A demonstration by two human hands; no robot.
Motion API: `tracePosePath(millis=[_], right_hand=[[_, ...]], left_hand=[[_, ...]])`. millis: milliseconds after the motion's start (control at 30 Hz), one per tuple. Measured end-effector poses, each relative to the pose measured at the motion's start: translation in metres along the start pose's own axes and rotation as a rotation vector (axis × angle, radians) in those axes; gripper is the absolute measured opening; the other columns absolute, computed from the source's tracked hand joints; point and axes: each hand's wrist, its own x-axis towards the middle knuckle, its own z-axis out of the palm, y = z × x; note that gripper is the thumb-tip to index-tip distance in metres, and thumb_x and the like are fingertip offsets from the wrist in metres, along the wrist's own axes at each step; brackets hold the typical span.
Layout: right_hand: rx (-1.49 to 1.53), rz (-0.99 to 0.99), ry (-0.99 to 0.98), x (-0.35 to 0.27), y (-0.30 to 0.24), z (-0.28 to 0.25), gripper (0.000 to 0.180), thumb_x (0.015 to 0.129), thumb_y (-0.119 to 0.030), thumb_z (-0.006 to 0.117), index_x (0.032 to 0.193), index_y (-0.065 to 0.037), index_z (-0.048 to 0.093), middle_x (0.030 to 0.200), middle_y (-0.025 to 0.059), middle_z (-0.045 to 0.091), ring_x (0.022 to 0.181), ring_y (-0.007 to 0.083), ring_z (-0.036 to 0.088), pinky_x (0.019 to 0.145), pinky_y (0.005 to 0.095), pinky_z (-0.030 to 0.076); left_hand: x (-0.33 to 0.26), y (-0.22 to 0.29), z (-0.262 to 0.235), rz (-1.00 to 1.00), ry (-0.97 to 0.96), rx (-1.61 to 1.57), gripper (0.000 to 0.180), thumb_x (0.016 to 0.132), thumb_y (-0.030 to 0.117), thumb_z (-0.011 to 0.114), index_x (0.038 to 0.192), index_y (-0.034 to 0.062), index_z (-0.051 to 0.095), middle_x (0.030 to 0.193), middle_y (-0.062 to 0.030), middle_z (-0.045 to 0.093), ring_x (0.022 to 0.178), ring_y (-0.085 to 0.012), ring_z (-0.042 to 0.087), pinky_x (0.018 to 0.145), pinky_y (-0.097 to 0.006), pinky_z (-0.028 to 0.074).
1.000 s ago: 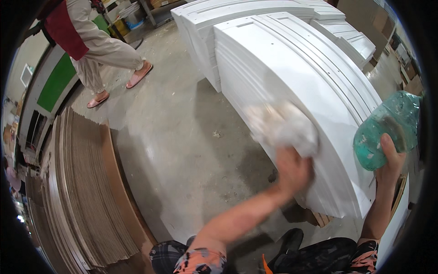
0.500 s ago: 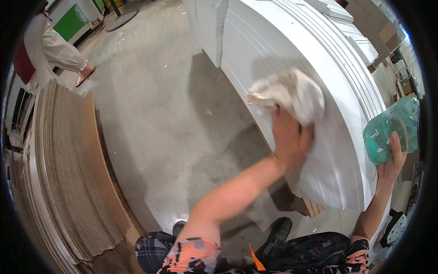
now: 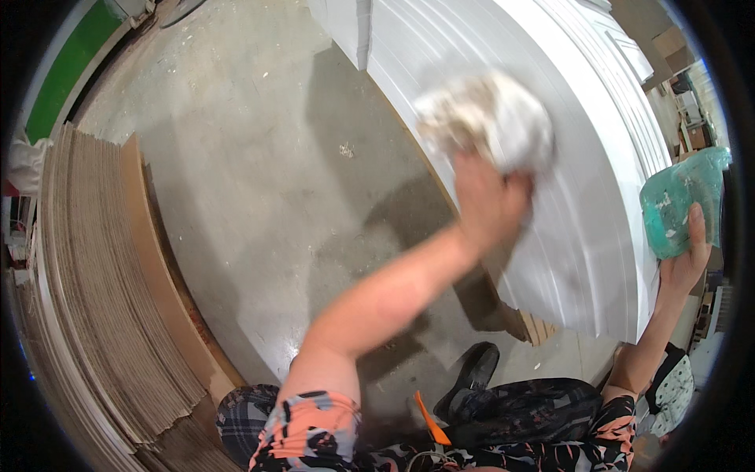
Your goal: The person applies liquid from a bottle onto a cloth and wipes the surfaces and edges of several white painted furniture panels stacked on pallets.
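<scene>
My left hand (image 3: 491, 197) is closed on a crumpled off-white cloth (image 3: 515, 126), blurred by motion. The cloth is against or just off the edge face of a tall stack of white panels (image 3: 570, 259); contact is hard to tell. On the right, my right hand (image 3: 684, 263) grips a translucent green plastic bottle (image 3: 668, 208) with whitish flecks on it. That hand is beside the near right corner of the stack, its thumb lying along the bottle.
Brown sheets stand in a tall stack (image 3: 102, 291) to my left, across the grey floor (image 3: 267, 181). A wooden support (image 3: 539, 326) shows under the white panels. Green and white equipment (image 3: 67, 71) stands far left. An orange strip (image 3: 429, 421) hangs at my waist.
The whole scene has shifted upward in view. My left hand still has the cloth at the stack, the cloth's shape changed. The person at far left has mostly left the view.
</scene>
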Motion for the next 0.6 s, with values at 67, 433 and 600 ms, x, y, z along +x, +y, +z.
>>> tracePosePath(millis=[67,433,600], right_hand=[[0.020,0.040,-0.013,-0.001,0.001,0.000,0.041,0.090,-0.022,0.063,0.123,0.001,0.054,0.115,0.0128,0.061,0.101,0.0185,0.062,0.088,0.0321,0.053],[0.053,-0.016,-0.012,0.004,-0.002,-0.004,0.040,0.090,-0.017,0.062,0.124,0.001,0.052,0.115,0.0120,0.060,0.102,0.0179,0.062,0.089,0.0321,0.052],[0.091,0.058,-0.034,0.002,0.002,0.006,0.041,0.089,-0.014,0.064,0.125,0.000,0.052,0.115,0.0116,0.060,0.104,0.0190,0.061,0.090,0.0331,0.051]], left_hand=[[0.062,-0.032,-0.017,-0.491,-0.077,0.164,0.035,0.089,0.029,0.053,0.103,-0.0025,0.062,0.106,-0.0241,0.063,0.101,-0.0418,0.058,0.088,-0.048,0.044],[-0.035,0.000,0.003,-0.039,-0.013,-0.029,0.049,0.085,0.017,0.052,0.131,0.0005,0.051,0.139,-0.0244,0.044,0.136,-0.0433,0.031,0.115,-0.052,0.013],[0.130,-0.068,-0.032,-0.601,0.183,0.151,0.052,0.093,0.042,0.048,0.076,-0.0048,0.063,0.066,-0.0181,0.064,0.065,-0.0315,0.058,0.069,-0.043,0.045]])
